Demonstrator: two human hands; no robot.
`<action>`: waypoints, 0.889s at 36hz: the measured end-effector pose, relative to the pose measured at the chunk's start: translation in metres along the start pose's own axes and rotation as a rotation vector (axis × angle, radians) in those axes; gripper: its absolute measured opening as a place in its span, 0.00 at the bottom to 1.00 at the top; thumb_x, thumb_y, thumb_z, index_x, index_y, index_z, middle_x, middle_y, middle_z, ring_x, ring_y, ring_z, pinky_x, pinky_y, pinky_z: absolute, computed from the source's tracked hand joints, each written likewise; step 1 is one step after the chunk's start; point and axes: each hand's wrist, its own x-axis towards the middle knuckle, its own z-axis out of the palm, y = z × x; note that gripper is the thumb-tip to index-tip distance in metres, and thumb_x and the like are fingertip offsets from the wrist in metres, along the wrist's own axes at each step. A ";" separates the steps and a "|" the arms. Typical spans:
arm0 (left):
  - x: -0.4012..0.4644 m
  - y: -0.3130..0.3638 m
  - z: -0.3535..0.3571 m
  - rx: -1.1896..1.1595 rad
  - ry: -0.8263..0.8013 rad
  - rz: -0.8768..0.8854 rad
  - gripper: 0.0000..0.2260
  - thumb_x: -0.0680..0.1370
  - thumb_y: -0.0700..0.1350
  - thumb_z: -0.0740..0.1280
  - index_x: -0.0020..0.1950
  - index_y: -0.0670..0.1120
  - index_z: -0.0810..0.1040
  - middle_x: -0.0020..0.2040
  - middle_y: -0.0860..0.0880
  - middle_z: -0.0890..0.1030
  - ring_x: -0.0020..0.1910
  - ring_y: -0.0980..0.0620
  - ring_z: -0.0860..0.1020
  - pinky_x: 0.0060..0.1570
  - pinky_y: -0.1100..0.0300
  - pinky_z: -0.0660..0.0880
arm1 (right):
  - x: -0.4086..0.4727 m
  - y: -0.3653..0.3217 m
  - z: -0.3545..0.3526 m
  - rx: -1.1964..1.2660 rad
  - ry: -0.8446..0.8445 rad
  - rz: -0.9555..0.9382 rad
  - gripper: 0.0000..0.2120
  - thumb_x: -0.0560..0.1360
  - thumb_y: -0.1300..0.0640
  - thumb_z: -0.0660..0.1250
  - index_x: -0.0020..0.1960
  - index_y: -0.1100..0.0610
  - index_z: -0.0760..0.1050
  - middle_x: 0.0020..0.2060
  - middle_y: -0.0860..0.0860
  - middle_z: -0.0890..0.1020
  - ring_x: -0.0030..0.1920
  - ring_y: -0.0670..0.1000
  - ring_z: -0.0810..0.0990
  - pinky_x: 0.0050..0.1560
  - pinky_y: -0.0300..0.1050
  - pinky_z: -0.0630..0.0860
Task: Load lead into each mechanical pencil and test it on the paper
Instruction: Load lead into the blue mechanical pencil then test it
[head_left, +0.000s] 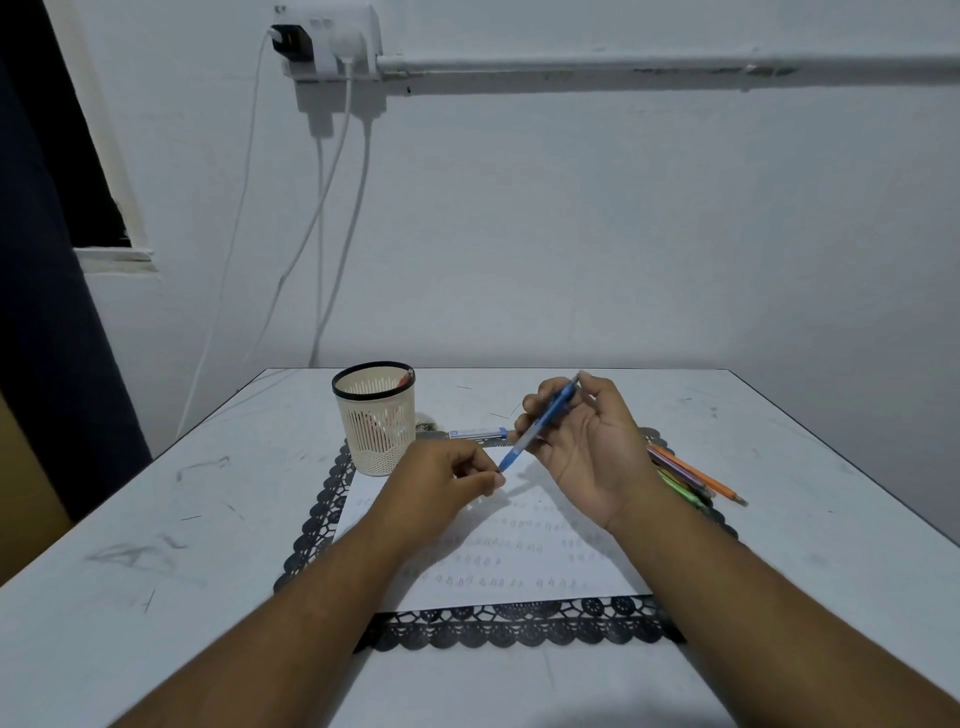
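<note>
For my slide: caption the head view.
Right hand holds blue mechanical pencil; left hand pinches at its tip above paper.

Both bare arms reach forward from the near side. The right hand (587, 441) is lifted, palm turned up, fingers curled around a blue pencil (540, 421). The left hand (441, 483) sits lower, thumb and finger pinched together right at the pencil's tip.

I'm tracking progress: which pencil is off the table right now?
The blue pencil, held in the right hand; the orange and other pencils lie on the mat.
</note>
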 end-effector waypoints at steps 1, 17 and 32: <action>0.000 -0.001 0.000 0.004 0.008 -0.011 0.09 0.76 0.42 0.76 0.39 0.53 0.85 0.37 0.55 0.85 0.37 0.60 0.80 0.40 0.64 0.75 | 0.000 0.000 0.000 0.009 0.023 0.009 0.20 0.86 0.48 0.55 0.45 0.59 0.76 0.39 0.57 0.80 0.41 0.57 0.80 0.56 0.56 0.82; 0.001 -0.002 0.004 0.035 -0.028 0.021 0.06 0.76 0.44 0.77 0.40 0.52 0.85 0.38 0.55 0.84 0.37 0.59 0.79 0.41 0.61 0.76 | -0.001 0.005 0.005 0.121 -0.044 -0.049 0.14 0.75 0.47 0.58 0.36 0.56 0.64 0.33 0.52 0.62 0.34 0.52 0.61 0.40 0.49 0.63; 0.001 -0.001 0.002 0.026 -0.005 0.033 0.05 0.76 0.43 0.77 0.41 0.51 0.85 0.36 0.57 0.84 0.34 0.64 0.76 0.36 0.71 0.70 | -0.002 0.008 0.003 0.124 -0.138 -0.098 0.15 0.76 0.50 0.55 0.34 0.55 0.64 0.31 0.51 0.61 0.35 0.52 0.57 0.39 0.48 0.62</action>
